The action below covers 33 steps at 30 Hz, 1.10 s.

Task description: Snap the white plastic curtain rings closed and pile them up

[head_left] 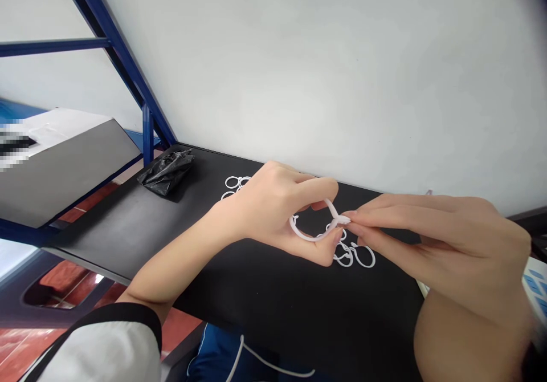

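"Where's the crumpled plastic bag (pixel 166 172) from the loose rings (pixel 365 267)?"

"Left of them, both on the worktop (pixel 128 222)."

"And the hands?"

"Over the rings, left hand (pixel 273 216) nearer the bag, right hand (pixel 448 239) farther off. The wall (pixel 342 85) stands behind the rings."

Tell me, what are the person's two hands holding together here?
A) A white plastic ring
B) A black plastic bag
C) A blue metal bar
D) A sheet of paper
A. The left hand holds the curve of a white plastic ring, while the right hand pinches its end between finger and thumb.
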### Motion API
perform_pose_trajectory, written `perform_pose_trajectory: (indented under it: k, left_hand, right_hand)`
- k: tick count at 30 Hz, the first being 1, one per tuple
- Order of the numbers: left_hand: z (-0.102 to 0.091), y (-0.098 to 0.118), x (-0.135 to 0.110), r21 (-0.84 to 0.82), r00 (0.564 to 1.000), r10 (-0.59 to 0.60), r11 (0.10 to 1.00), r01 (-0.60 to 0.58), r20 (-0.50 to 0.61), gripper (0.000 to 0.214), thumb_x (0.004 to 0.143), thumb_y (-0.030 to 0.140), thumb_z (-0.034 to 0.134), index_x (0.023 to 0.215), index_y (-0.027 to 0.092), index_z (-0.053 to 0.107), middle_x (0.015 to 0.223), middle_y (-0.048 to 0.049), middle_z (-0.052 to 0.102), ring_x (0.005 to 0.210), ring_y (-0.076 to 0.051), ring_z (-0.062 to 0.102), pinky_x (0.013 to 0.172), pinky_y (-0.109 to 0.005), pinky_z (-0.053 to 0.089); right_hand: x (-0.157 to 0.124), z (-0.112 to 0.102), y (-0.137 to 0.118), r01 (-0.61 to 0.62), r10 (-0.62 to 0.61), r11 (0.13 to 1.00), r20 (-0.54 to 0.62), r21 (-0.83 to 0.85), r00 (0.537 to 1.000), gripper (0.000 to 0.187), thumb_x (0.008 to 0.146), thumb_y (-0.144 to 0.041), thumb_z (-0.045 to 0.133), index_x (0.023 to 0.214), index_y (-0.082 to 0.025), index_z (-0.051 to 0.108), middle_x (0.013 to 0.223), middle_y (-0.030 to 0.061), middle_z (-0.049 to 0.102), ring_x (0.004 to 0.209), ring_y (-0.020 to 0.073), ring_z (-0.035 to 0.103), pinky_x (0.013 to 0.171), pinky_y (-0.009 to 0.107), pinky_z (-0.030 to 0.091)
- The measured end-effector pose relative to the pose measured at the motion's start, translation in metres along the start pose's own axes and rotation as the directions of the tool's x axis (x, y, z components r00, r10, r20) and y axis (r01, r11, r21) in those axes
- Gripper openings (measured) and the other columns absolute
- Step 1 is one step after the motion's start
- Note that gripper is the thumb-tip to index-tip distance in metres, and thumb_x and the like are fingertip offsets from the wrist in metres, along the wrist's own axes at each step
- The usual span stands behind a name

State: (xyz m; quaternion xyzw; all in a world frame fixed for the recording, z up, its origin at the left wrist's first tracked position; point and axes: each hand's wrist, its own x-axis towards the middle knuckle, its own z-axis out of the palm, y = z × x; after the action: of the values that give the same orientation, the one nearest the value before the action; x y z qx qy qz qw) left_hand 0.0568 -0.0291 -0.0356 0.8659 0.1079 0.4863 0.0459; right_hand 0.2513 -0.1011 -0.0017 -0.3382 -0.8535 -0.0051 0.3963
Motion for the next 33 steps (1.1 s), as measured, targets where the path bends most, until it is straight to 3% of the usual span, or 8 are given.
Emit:
perform_pose_trajectory:
  k: [33]
  left_hand:
    - [-0.0023,0.0019,0.0039,-0.015,0.998,0.019,1.000,-0.019,0.061,0.018,0.074,0.033,0.054,0.067,0.020,0.045,0.052,0.0087,0.032,0.047,-0.006,0.022,0.039,-0.025,0.022]
  right_hand:
    - [-0.0022,0.0046,0.0037,0.003,-0.004,0.999,-0.019,-0.047,1.000,0.014,0.086,-0.017,0.068,0.091,-0.028,0.061,0.073,-0.0091,0.070,0.065,0.0073,0.068,0.056,0.020,0.054]
